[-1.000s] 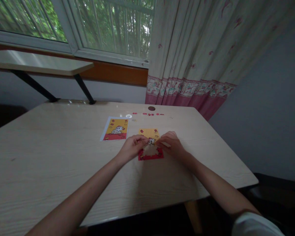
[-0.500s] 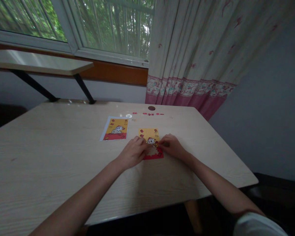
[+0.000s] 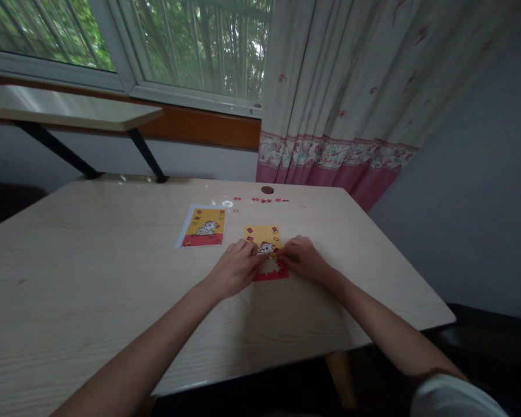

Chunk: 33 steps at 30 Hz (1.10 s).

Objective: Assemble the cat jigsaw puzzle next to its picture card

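Note:
A partly assembled jigsaw puzzle lies flat on the table, yellow above and red below, showing a white cartoon animal in a red hat. Bare table shows through a gap in its lower middle. My left hand rests at its left edge, index finger stretched over the gap and the other fingers curled. From the right, my right hand pinches at the puzzle's right side beside the animal. Its fingertips seem to hold a small puzzle piece, mostly hidden by them.
A printed picture of the same design lies to the left. Loose red pieces form a row behind the puzzle, with pale pieces nearby. A round hole pierces the table's back edge. A raised shelf stands at the back left.
My left index finger has shifted slightly right over the gap. My right hand stays pinched at the puzzle's right side. The view has tilted very slightly.

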Available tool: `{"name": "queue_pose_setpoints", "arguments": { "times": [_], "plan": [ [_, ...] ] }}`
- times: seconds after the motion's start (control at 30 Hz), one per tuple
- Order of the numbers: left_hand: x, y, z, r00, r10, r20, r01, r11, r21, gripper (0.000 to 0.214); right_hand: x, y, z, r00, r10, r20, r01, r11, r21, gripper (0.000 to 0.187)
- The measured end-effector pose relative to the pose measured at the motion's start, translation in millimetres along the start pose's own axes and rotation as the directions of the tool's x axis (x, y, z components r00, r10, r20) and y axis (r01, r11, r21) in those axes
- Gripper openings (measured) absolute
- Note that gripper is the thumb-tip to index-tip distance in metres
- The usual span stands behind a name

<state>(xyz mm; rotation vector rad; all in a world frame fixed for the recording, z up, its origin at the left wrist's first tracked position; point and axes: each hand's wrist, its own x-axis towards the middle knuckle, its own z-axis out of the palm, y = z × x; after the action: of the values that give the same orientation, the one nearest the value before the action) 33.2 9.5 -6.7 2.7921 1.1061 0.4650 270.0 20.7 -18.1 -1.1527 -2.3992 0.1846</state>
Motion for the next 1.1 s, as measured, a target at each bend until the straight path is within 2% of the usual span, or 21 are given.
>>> {"name": "queue_pose_setpoints", "arguments": {
  "times": [0.2, 0.47, 0.83, 1.1],
  "plan": [
    [-0.8, 2.1, -1.6, 1.000, 0.030, -0.005, -0.030, 1.000, 0.009, 0.033, -1.8, -4.1, -5.4, 0.995, -0.100, 0.019, 0.102, 0.989, -0.109, 0.016],
    [-2.8, -0.2, 2.2, 0.999, 0.046, -0.008, -0.046, 0.998, 0.035, 0.029, -4.1, -8.4, -8.7, 0.986, -0.156, 0.051, 0.163, 0.968, -0.188, 0.019],
    [0.5, 4.4, 0.4, 1.000, 0.025, 0.016, -0.027, 0.996, 0.087, 0.027, -0.4, -10.3, -10.9, 0.988, -0.142, 0.064, 0.148, 0.982, -0.115, 0.014],
    [0.4, 6.7, -0.9, 0.999, 0.033, 0.018, -0.035, 0.992, 0.122, 0.023, -1.6, -7.2, -7.2, 0.972, -0.224, 0.065, 0.231, 0.960, -0.159, 0.020]
  ]
}}
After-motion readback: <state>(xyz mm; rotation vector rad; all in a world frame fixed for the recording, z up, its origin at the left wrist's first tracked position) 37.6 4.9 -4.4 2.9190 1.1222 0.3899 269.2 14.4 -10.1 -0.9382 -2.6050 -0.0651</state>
